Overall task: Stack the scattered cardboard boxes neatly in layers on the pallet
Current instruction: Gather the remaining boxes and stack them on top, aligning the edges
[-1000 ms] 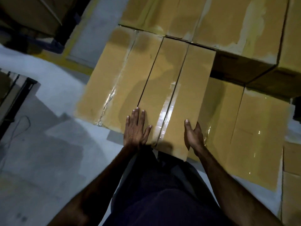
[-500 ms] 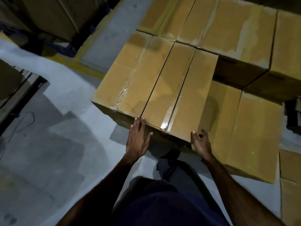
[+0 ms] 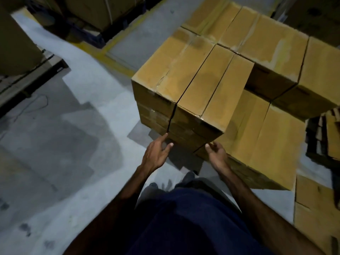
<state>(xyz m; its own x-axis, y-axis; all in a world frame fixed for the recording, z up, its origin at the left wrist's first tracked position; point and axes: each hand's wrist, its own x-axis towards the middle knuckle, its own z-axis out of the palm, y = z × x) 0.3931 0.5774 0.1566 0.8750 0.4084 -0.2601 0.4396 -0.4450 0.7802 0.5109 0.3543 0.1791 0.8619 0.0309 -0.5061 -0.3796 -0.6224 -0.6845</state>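
Both my hands hover at the stack's near face, left hand (image 3: 156,153) and right hand (image 3: 217,153) loose-fingered, holding nothing. Front box (image 3: 207,89) sits on the second layer; the lower box (image 3: 257,137) beside it is uncovered, so more stacking remains.

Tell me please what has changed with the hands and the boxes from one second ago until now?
Both hands slid off the top of the nearest box and down its near face. The left hand now touches the lower near face with straight fingers; the right hand is at the bottom corner, its grip unclear. The head drew back, so the box sides show. The boxes themselves appear unmoved, the neighbouring box too.
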